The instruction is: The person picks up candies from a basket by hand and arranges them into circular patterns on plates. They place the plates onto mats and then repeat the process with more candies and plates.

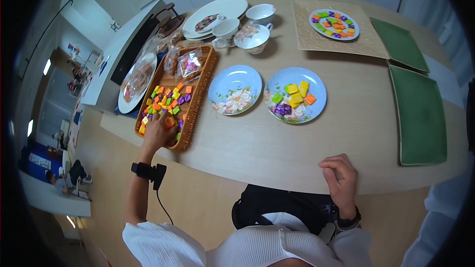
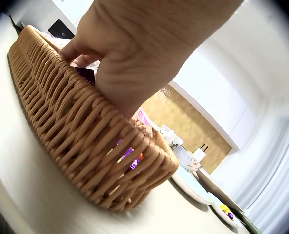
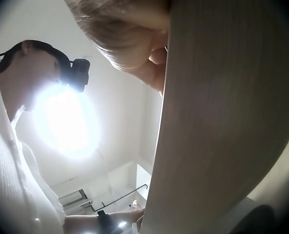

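Note:
My left hand (image 1: 159, 131) reaches down into a brown wicker basket (image 1: 199, 100) at its near end, among small wrapped candies (image 1: 166, 100) in orange, yellow, green and purple. An orange candy shows by its fingers; I cannot tell whether they grip it. In the left wrist view the basket's woven side (image 2: 81, 126) hides part of the hand. My right hand (image 1: 341, 178) rests at the table's front edge, fingers loosely curled and holding nothing. Right of the basket are a flowered blue plate (image 1: 235, 81) with no candies and another blue plate (image 1: 311, 111) with several candies.
Teacups (image 1: 252, 37) and large white plates (image 1: 220, 7) stand behind. A candy-covered plate (image 1: 341, 34) sits on a textured gold mat (image 1: 309, 32) at the back right. Two green trays (image 1: 420, 118) lie along the right side. Clear bags (image 1: 190, 63) fill the basket's far end.

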A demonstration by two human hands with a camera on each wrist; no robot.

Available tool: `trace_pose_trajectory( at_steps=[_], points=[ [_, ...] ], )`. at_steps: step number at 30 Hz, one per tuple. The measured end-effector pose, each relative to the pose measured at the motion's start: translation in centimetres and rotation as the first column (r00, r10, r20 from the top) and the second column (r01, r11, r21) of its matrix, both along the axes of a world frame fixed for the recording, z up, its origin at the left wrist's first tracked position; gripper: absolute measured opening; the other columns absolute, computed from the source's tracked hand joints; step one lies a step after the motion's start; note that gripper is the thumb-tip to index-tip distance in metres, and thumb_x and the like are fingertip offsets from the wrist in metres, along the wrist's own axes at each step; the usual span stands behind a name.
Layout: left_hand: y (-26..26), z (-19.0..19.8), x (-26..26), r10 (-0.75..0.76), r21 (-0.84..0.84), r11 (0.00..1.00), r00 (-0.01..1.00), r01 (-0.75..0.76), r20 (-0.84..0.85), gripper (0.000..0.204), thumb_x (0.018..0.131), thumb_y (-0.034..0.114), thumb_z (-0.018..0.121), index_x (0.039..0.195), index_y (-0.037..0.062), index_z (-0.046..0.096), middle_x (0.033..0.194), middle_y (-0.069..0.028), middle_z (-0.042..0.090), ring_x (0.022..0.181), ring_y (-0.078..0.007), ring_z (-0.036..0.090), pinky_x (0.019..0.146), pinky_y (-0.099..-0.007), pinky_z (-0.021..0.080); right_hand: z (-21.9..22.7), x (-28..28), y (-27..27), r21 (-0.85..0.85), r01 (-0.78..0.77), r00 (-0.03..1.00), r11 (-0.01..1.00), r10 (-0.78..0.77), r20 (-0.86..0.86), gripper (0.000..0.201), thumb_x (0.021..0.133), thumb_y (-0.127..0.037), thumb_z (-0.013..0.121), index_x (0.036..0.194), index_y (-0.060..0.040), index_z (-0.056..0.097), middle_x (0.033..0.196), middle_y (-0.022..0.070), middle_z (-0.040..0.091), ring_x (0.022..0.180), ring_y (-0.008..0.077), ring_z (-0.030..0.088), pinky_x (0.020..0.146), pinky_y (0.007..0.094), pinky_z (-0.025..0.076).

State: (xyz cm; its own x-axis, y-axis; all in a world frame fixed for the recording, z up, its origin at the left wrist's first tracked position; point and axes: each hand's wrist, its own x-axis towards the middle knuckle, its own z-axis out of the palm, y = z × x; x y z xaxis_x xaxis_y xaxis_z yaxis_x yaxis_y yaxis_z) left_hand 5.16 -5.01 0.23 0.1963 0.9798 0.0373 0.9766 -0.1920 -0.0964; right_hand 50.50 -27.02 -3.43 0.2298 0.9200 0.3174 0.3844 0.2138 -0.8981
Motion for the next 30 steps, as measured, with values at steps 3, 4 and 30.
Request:
trace_pose_trajectory(
  at_steps=[3, 4, 30],
  points=[
    [1.5, -0.2, -0.2, -0.017, -0.008, 1.000, 0.997, 0.017, 0.072, 0.054, 0.072, 0.034, 0.070, 0.116, 0.0081, 0.054, 0.108, -0.0215, 0.054, 0.102, -0.0399, 0.054, 0.084, -0.0469, 0.047, 0.8, 0.6, -0.6, -0.037, -0.096, 0.995, 0.995, 0.097, 0.017, 0.012, 0.076, 0.001, 0.064, 0.086, -0.0028, 0.068, 0.083, 0.0087, 0.065, 0.081, 0.0225, 0.059, 0.074, 0.0316, 0.047],
    [1.5, -0.2, -0.1, -0.016, -0.010, 1.000, 0.999, 0.016, 0.045, 0.052, 0.072, 0.032, 0.070, 0.115, 0.0078, 0.054, 0.110, -0.0216, 0.053, 0.101, -0.0402, 0.054, 0.084, -0.0467, 0.047, 1.2, 0.9, -0.7, -0.050, -0.138, 0.990, 0.989, 0.139, 0.022, 0.012, 0.076, 0.001, 0.064, 0.086, -0.0033, 0.068, 0.083, 0.0085, 0.065, 0.080, 0.0224, 0.059, 0.075, 0.0316, 0.047],
    [5.4, 6.8, 3.6, 0.356, -0.370, 0.920, 0.120, 0.126, 0.927, 0.020, 0.091, 0.017, 0.054, 0.109, 0.0082, 0.055, 0.090, -0.0013, 0.058, 0.075, -0.0088, 0.058, 0.050, -0.0209, 0.047, 0.9, 7.7, 17.7, -0.400, -0.093, 0.993, 0.912, 0.116, 0.032, 0.045, 0.085, -0.006, 0.059, 0.128, -0.0004, 0.049, 0.095, 0.0055, 0.056, 0.065, 0.0070, 0.055, 0.050, 0.0211, 0.046]
  ],
)
